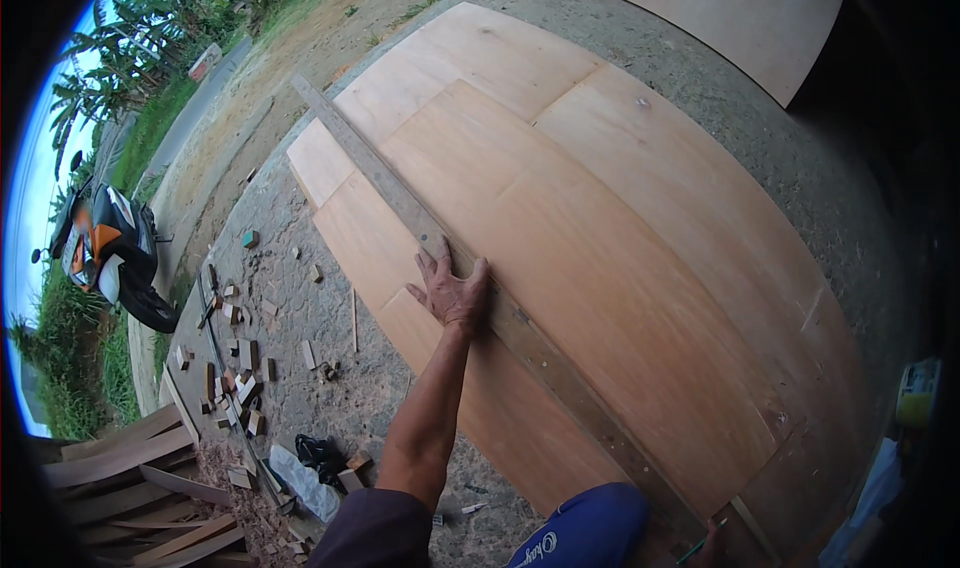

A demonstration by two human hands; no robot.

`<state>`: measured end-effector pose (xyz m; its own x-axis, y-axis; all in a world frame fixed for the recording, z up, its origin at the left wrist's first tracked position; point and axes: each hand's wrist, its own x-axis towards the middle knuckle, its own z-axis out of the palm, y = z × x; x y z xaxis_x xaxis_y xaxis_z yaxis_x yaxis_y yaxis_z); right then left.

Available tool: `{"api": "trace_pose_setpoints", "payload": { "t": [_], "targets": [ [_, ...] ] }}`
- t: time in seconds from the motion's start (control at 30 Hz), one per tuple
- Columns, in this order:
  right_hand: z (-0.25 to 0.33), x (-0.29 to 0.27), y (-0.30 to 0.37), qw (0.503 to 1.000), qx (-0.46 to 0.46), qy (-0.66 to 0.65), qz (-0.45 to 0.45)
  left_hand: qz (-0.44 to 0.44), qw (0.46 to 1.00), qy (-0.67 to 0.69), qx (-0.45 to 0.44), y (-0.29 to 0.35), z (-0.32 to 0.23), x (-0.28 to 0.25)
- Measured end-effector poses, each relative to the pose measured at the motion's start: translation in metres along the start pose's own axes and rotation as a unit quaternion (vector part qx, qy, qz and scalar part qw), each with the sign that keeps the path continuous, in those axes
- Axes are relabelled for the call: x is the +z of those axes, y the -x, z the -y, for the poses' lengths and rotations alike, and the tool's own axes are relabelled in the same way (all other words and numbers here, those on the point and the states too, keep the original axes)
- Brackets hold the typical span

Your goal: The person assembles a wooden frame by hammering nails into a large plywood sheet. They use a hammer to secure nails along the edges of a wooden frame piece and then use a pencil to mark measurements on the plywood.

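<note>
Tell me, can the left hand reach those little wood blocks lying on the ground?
Probably not from where it is. The left hand is pressed flat on the long wooden straightedge across the plywood sheets, and the wood blocks lie well off to the left.

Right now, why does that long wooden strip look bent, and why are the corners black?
Head view: the fisheye lens bows the long wooden strip under the left hand and curves the plywood sheets; black vignette rings the frame; soft daylight, no glare; the right hand, at the lower edge, is dim and barely visible.
</note>
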<state>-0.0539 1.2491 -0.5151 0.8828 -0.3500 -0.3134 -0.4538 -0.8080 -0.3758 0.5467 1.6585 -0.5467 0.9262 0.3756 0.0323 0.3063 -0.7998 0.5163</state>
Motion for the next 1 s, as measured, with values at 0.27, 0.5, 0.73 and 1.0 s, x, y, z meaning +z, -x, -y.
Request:
{"api": "trace_pose_setpoints", "payload": {
  "t": [0.27,0.5,0.73,1.0],
  "targets": [
    [0.055,-0.037,-0.025,0.984,0.143,-0.093,0.058,-0.006,1.000,-0.001,-0.003,0.003,-0.001,0.001],
    [0.064,-0.044,-0.029,0.995,0.028,-0.094,0.022,-0.003,1.000,-0.023,-0.007,0.003,0.000,0.000],
    [0.037,-0.018,-0.013,0.994,0.077,0.036,0.065,0.000,1.000,-0.026,0.000,-0.012,0.000,0.000],
    [0.018,-0.040,-0.026,0.992,0.079,0.036,0.088,0.011,0.998,-0.041,0.037,-0.011,0.031,0.016]
  ]
}}
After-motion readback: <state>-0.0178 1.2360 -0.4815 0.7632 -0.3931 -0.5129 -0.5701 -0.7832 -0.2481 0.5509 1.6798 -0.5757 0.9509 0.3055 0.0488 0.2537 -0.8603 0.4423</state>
